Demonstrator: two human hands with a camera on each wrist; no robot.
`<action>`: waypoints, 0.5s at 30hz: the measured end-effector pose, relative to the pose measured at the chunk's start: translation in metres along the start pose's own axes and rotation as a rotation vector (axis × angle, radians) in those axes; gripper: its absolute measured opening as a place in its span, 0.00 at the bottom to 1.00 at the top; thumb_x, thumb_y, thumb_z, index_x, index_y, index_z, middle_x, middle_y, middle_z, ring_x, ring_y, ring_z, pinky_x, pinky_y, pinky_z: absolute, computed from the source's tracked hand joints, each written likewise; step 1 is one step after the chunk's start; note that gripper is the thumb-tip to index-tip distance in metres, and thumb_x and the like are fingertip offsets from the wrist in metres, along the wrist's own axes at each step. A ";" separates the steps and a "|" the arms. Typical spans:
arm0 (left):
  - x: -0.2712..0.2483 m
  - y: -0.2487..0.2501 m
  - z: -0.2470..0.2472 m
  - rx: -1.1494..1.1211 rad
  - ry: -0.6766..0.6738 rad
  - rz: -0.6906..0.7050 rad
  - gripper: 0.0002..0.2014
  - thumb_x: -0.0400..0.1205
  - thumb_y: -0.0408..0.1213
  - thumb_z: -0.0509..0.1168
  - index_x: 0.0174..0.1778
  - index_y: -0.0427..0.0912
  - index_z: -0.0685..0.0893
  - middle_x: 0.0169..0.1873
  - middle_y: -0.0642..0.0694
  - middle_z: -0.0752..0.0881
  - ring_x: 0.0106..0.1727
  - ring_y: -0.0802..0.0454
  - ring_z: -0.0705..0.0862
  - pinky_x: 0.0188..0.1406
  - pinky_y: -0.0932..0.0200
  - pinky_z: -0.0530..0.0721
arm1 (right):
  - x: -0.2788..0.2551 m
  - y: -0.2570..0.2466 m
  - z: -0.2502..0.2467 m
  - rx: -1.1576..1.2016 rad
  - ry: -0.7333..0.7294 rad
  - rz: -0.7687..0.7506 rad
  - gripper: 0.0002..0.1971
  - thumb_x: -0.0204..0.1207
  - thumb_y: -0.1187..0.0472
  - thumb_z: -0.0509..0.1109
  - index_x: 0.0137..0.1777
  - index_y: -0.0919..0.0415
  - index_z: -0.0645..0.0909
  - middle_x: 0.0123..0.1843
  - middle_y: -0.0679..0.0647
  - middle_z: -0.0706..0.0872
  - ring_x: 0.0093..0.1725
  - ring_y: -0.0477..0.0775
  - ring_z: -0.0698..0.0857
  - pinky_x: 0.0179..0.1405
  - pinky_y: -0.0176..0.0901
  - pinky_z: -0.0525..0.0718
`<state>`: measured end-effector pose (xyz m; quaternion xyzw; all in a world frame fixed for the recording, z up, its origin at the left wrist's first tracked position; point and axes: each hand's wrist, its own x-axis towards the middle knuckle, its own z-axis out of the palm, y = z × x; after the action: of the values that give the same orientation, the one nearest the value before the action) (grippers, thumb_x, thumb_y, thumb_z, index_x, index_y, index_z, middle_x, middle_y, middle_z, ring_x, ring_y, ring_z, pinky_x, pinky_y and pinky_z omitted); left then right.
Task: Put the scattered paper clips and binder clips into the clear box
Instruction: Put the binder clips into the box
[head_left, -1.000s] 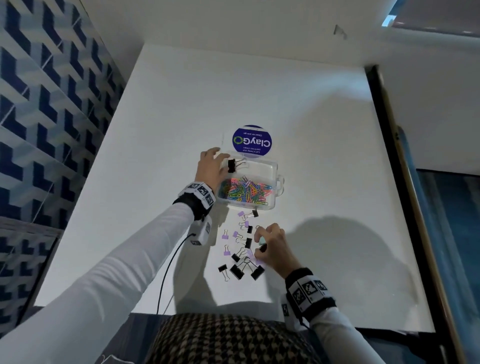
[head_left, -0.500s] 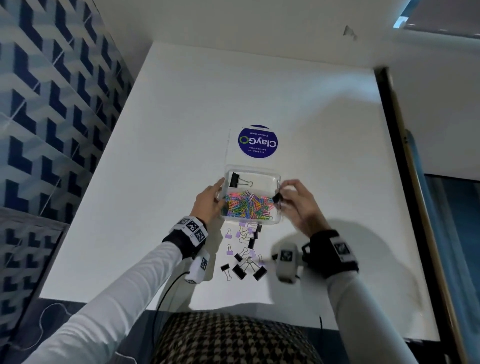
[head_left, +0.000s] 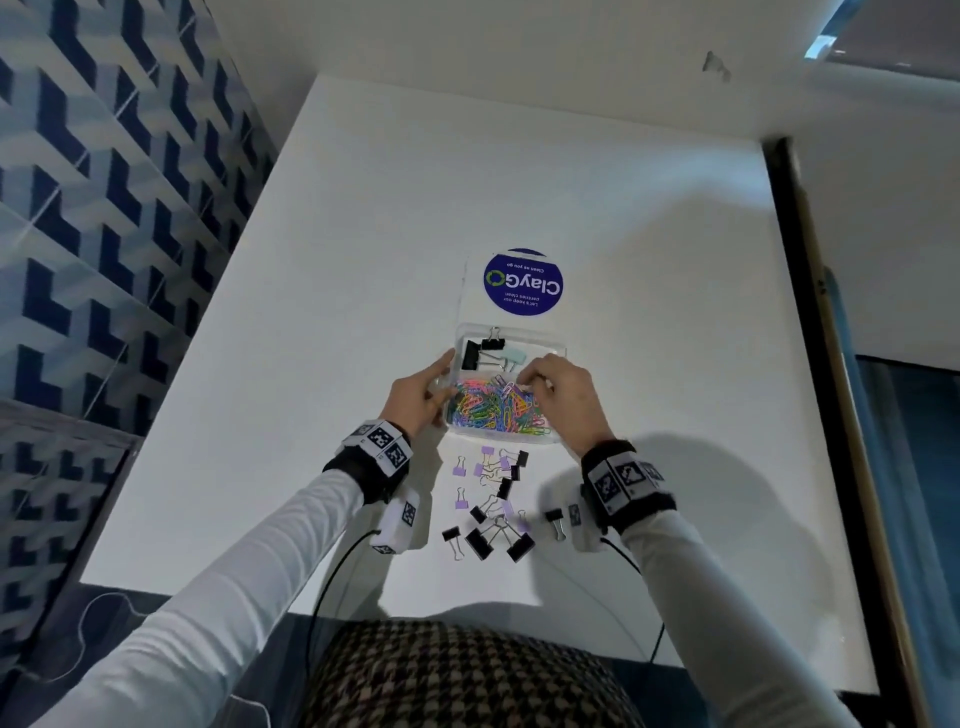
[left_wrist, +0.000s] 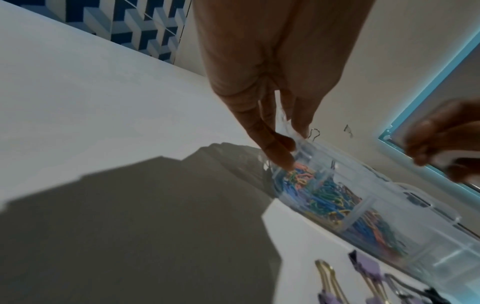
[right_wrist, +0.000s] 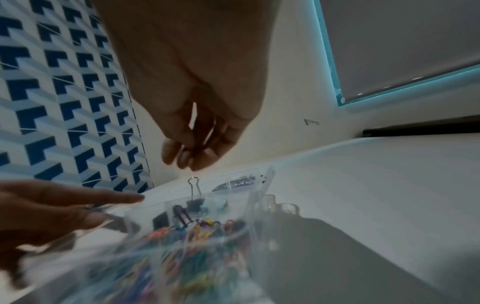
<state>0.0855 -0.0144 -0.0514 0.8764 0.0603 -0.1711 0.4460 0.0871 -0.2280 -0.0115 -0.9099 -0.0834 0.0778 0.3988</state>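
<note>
Left hand (head_left: 415, 397) holds clear box (head_left: 545, 340); right hand (head_left: 563, 400) above paper clips (head_left: 488, 410)

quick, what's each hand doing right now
Left hand: pinching the left wall of the clear plastic box.
Right hand: loosely curled above that box, nothing visible in its grip.

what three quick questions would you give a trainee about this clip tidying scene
1. True or false: every binder clip is already inside the box.
2. Which hand grips the box's side? A) left B) right C) neither
3. Fill in: the box's near compartment is full of coloured ____.

Key: 1 false, many lie loose on the table. 2 A, the left hand. 3 paper clips.
</note>
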 end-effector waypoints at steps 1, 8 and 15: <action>0.002 0.001 -0.001 0.008 -0.008 -0.001 0.27 0.81 0.40 0.64 0.76 0.54 0.64 0.41 0.43 0.80 0.32 0.47 0.83 0.43 0.65 0.85 | -0.011 0.000 0.000 0.026 -0.013 -0.022 0.14 0.72 0.72 0.58 0.41 0.55 0.83 0.42 0.50 0.85 0.45 0.53 0.84 0.48 0.55 0.84; -0.029 0.018 -0.018 0.308 0.089 0.110 0.20 0.82 0.40 0.59 0.72 0.50 0.70 0.64 0.42 0.78 0.53 0.42 0.83 0.54 0.44 0.84 | -0.076 0.012 0.011 -0.314 -0.257 -0.236 0.12 0.74 0.68 0.69 0.56 0.61 0.82 0.58 0.59 0.84 0.56 0.57 0.82 0.49 0.50 0.87; -0.097 0.022 0.008 0.474 -0.417 0.174 0.21 0.80 0.38 0.62 0.68 0.57 0.66 0.64 0.50 0.70 0.57 0.50 0.79 0.59 0.45 0.81 | -0.074 0.019 0.043 -0.505 -0.377 -0.278 0.40 0.48 0.54 0.85 0.64 0.62 0.77 0.55 0.62 0.84 0.54 0.61 0.84 0.44 0.50 0.89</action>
<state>-0.0018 -0.0298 -0.0045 0.9037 -0.1490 -0.3177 0.2455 0.0082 -0.2261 -0.0491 -0.9295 -0.2956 0.1663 0.1451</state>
